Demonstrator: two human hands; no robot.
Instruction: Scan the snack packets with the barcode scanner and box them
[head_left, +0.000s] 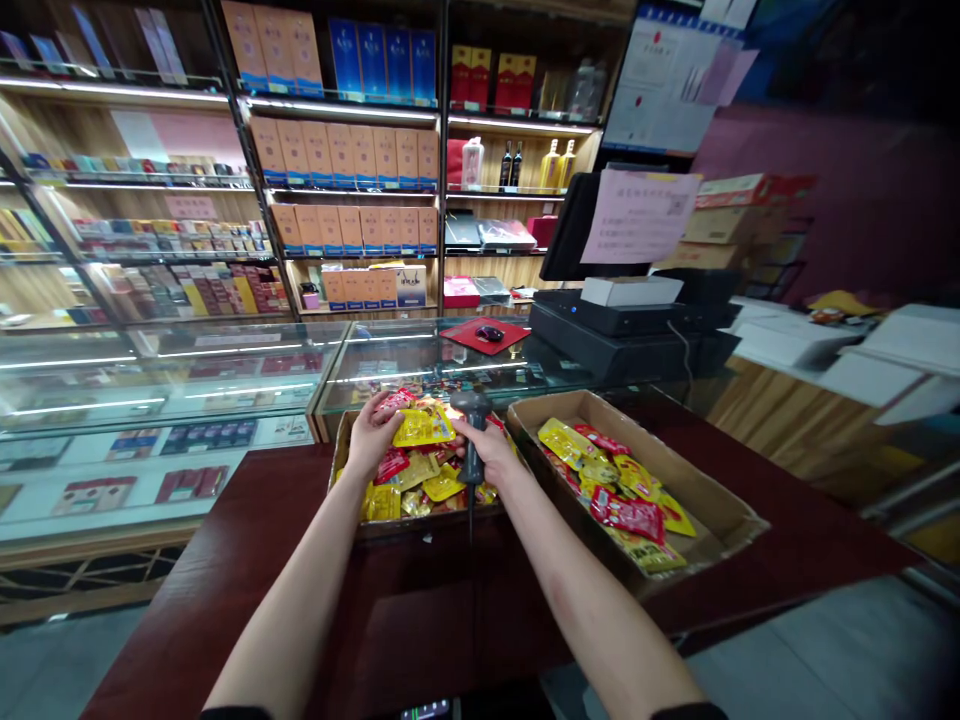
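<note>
My left hand (pixel 371 437) is closed on a yellow snack packet (pixel 422 427), held above a cardboard box (pixel 341 450) of red and yellow packets. A red packet (pixel 396 400) shows by its fingertips; I cannot tell whether it is held too. My right hand (pixel 489 450) wraps round the handle of a dark grey barcode scanner (pixel 471 440). The scanner's head is up and a bright light falls on the packets in front of it. Its cable hangs down over the front of the box. My right fingertips are close to the yellow packet's right end.
To the right stands a second cardboard box (pixel 720 540) with several packets. Both boxes are on a dark red table (pixel 300 560). Behind are a glass counter (pixel 247 365), a mouse (pixel 490 333) on a red pad, and a monitor (pixel 566 230). A phone (pixel 429 710) shows at the bottom edge.
</note>
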